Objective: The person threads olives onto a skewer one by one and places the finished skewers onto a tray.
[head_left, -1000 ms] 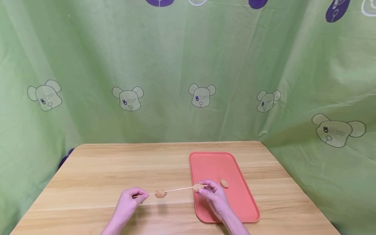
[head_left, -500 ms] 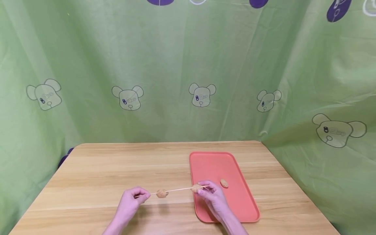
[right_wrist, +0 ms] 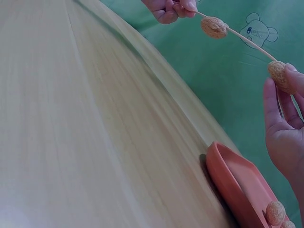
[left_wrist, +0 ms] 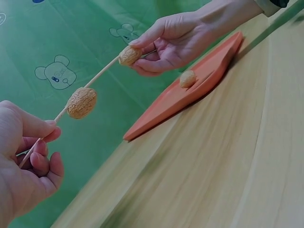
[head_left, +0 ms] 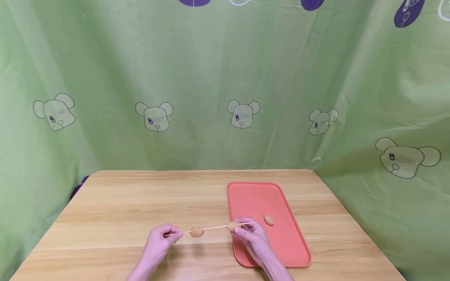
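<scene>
A thin wooden skewer [head_left: 216, 226] is held nearly level above the table. My left hand [head_left: 157, 244] pinches its left end between thumb and fingers, as the left wrist view shows. One brown, wrinkled food ball [left_wrist: 81, 103] is threaded on the skewer a little beyond those fingertips. A second, similar ball [left_wrist: 129, 55] sits further along it, gripped by the thumb and fingers of my right hand [head_left: 256, 241]. In the head view the skewer's tip [head_left: 249, 223] shows past this second ball. Another ball [head_left: 268, 220] lies on the tray.
The red rectangular tray [head_left: 253, 195] lies on the right of the wooden table [head_left: 140, 203], under my right hand. Two balls [right_wrist: 275, 213] show on it in the right wrist view. A green curtain [head_left: 197, 140] hangs behind the table.
The hands have drawn slightly closer together. The ball in my right hand has slid a little along the skewer toward the left one, narrowing the gap between them.
</scene>
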The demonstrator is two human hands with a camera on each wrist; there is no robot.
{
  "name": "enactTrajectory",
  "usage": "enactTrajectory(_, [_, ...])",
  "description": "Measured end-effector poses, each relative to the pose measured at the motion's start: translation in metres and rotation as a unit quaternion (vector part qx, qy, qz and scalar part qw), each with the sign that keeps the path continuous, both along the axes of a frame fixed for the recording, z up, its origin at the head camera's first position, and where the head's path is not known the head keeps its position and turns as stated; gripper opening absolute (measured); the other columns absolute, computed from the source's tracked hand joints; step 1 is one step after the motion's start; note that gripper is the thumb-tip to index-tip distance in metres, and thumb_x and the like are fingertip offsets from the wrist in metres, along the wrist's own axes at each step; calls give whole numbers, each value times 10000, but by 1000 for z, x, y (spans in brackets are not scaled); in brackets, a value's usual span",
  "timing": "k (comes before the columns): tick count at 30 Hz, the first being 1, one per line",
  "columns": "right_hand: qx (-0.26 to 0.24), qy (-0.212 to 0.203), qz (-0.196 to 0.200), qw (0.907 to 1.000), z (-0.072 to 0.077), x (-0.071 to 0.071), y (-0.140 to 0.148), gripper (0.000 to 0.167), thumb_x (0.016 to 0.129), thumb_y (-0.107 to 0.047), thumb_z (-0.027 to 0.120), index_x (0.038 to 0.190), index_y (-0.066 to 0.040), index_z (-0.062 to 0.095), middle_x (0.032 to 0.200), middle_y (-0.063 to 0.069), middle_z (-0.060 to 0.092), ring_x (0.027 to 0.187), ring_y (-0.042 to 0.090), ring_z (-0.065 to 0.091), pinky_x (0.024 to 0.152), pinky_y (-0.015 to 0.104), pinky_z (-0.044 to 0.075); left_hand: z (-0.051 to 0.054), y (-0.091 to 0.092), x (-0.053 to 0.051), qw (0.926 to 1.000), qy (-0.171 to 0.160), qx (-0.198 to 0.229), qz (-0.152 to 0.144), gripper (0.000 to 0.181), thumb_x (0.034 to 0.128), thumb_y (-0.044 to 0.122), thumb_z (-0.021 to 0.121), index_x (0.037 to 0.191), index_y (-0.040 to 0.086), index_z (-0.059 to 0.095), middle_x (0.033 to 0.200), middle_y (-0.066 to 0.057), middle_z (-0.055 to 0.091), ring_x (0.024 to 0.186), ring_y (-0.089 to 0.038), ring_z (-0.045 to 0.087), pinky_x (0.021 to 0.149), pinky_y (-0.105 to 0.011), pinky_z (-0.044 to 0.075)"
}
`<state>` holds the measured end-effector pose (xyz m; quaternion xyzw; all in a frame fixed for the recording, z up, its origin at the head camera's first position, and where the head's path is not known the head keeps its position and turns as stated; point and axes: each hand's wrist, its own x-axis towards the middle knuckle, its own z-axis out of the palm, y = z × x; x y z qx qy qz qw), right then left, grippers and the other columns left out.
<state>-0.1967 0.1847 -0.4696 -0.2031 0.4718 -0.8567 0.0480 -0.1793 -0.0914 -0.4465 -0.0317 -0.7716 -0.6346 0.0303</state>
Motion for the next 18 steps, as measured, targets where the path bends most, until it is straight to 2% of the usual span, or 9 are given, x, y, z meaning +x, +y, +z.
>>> enactTrajectory(12, [-92, -227, 89, 9997, -1, 0, -6, 323, 838, 163, 492, 1003, -66, 651, 958, 72, 671, 905, 164, 646, 826, 280, 489, 1, 3, -1, 10000, 19, 33, -51, 87, 765, 27, 686, 797, -45, 651, 736, -64, 597, 666, -130, 512, 621, -232, 426])
enactTrajectory(18, [-197, -176, 250, 9993, -2, 1, -8, 316, 842, 161, 485, 1015, -52, 642, 970, 87, 675, 923, 175, 645, 842, 286, 482, 1, 4, -1, 9999, 143, 8, -88, 81, 767, 18, 677, 790, -53, 646, 738, -70, 602, 672, -132, 518, 632, -235, 427])
